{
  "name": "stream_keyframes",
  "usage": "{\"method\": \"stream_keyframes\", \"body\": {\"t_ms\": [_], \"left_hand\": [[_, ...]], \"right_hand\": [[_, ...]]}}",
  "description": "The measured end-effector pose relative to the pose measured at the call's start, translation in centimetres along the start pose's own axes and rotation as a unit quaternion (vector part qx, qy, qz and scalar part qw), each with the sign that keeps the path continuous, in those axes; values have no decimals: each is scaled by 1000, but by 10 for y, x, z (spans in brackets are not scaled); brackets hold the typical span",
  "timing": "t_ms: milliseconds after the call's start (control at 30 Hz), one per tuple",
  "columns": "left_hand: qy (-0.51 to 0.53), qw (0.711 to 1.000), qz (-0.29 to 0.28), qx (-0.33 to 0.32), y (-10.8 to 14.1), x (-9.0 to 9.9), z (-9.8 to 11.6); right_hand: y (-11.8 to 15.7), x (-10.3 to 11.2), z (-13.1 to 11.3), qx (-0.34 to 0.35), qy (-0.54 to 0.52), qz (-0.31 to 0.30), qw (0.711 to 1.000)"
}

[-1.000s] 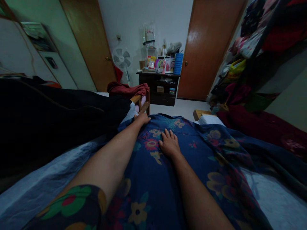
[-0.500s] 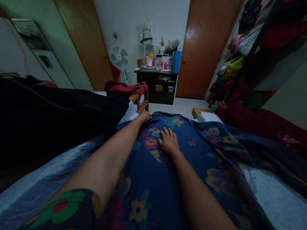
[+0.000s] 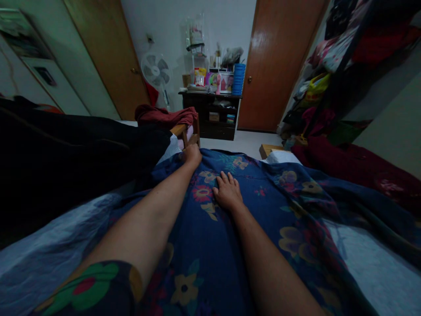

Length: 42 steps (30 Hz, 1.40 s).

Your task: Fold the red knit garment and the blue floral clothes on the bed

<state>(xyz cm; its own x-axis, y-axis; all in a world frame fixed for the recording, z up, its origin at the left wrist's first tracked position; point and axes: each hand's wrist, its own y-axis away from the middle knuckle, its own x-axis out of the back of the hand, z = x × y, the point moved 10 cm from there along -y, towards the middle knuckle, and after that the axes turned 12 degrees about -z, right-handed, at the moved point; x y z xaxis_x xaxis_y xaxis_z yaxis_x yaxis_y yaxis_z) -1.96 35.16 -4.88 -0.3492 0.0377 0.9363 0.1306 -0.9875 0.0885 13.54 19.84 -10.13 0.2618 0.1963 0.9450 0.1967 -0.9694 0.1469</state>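
Note:
A dark blue floral shirt lies spread out over a bed, its far edge near the bed's end and a sleeve stretching off to the right. At the far left of that edge, my left hand is closed on the cloth; its fingertips are partly hidden. My right hand rests flat on the upper part of the shirt, palm down with fingers apart, beside a red printed flower. Creases run across the cloth around both hands.
Black clothing is heaped on the left, and a dark red garment lies at the right. The pale bed sheet shows beside the shirt. Beyond the bed stand a wooden chair with red cloth, a fan and a dark cabinet.
My left hand has shifted slightly left and now shows a tighter grip on the shirt's far edge. The right hand stays flat on the cloth. The whole view has shifted slightly.

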Motion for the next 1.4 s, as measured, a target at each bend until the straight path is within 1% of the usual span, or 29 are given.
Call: {"method": "stream_keyframes", "body": {"t_ms": [100,167,200,233,267,300,367,433,500,567,633,700,767,833,900,967,1100,1167,1233,1300,1400], "left_hand": [[-5,1000,-24,-2,6,-20,-3],[-11,1000,-18,-2,14,-30,-2],[-20,1000,3,-8,20,-32,1],[-35,999,36,-22,27,-31,7],[-52,996,63,-45,34,-31,14],[-66,992,72,-78,41,-34,23],[-89,984,40,-147,51,-50,37],[-98,977,-5,-188,55,-64,43],[-99,976,-29,-193,52,-71,39],[-99,978,-58,-174,44,-75,32],[-100,980,-87,-145,34,-78,23],[-98,983,-99,-119,27,-78,16],[-96,987,-75,-108,25,-73,13],[-98,988,-26,-117,30,-64,15],[-105,985,17,-139,40,-56,21],[-112,979,27,-167,55,-54,30],[-121,967,1,-222,86,-64,50],[-122,965,-21,-230,97,-72,52],[-119,967,-53,-218,102,-79,45],[-116,971,-85,-191,101,-83,31],[-118,976,-106,-149,94,-79,7]], "right_hand": [[0,0,0,3,1,2,1000],[-1,0,0,3,2,2,1000],[-1,0,0,2,2,2,1000],[-1,-1,0,1,2,2,1000],[-2,-1,0,0,1,2,1000],[-2,-1,0,-1,1,1,1000],[-2,-2,0,-3,3,0,1000],[-2,-2,0,-1,4,0,1000],[-2,-1,0,3,4,2,1000],[-1,-1,0,4,1,2,1000],[-1,0,0,4,-1,0,1000],[0,0,0,6,-4,-2,1000],[0,1,0,11,-10,0,1000],[0,1,0,14,-20,1,1000],[-1,2,3,7,-33,7,999],[-1,4,6,-2,-47,18,999],[-3,6,11,-4,-56,34,998],[-3,7,14,-11,-51,32,998],[-2,6,19,-33,-43,22,998],[1,6,28,-67,-38,7,997],[4,7,41,-104,-38,-15,994]]}}
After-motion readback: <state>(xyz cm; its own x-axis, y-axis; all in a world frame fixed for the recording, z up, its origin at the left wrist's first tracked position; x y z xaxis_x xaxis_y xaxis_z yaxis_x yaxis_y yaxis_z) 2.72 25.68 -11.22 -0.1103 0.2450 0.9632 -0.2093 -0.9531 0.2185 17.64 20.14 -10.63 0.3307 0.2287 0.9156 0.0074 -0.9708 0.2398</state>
